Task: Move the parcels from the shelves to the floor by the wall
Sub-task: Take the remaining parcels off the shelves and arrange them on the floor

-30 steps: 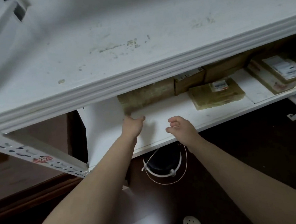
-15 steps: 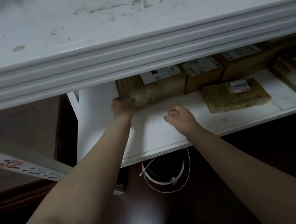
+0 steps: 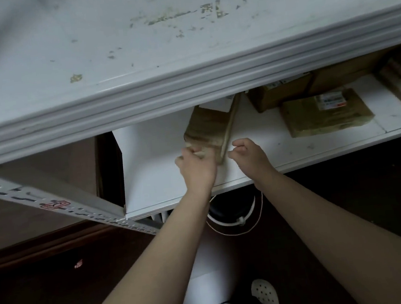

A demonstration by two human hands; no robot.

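Observation:
A brown taped parcel (image 3: 208, 126) with a white label lies on the lower white shelf (image 3: 151, 162), turned with one end toward the shelf's front edge. My left hand (image 3: 196, 167) grips its near left corner. My right hand (image 3: 249, 154) hovers just right of the near right corner, fingers loosely curled and holding nothing. More brown parcels sit further right on the same shelf: a flat one with a coloured label (image 3: 326, 111) and a box behind it (image 3: 280, 94).
The upper white shelf (image 3: 158, 44) overhangs and hides the back of the lower one. A perforated metal upright (image 3: 52, 207) runs at the left. Under the shelf is a dark round object with a white ring (image 3: 230, 210). Dark floor and my white shoes (image 3: 264, 293) lie below.
My left hand has pulled the parcel forward from the back of the shelf and swung it end-on. My right hand has moved up beside its near right corner.

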